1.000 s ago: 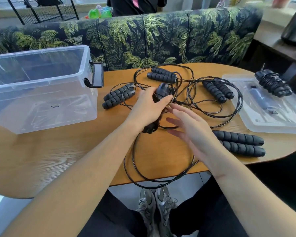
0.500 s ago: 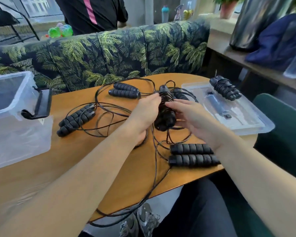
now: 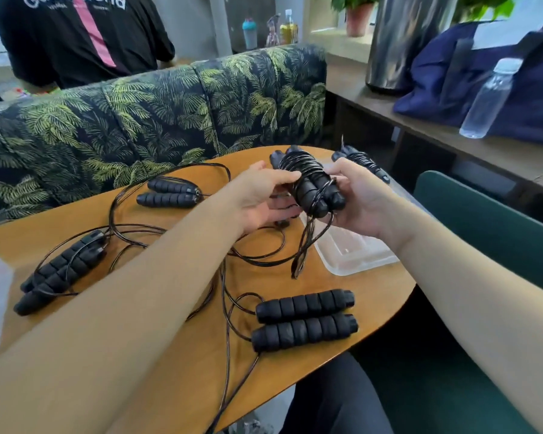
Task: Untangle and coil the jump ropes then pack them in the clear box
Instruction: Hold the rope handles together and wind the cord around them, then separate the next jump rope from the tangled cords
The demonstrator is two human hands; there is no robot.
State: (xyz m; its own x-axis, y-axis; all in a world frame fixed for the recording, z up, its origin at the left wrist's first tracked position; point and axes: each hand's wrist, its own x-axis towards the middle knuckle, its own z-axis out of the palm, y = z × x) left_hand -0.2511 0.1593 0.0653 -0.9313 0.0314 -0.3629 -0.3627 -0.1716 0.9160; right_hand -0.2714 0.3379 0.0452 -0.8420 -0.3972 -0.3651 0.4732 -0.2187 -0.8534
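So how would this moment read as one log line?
step: coiling | both hands: left hand, right hand hold wrapped rope bundle | loose tail hanging

Both hands raised over bench [image 3: 176, 364]: left hand [image 3: 257, 198] and right hand [image 3: 362, 202] hold coiled jump rope [image 3: 310, 186], cord wound round paired handles, loose loop dangling. Uncoiled ropes [image 3: 304, 319] lie tangled on bench; clear lid [image 3: 354, 258] beneath right hand.
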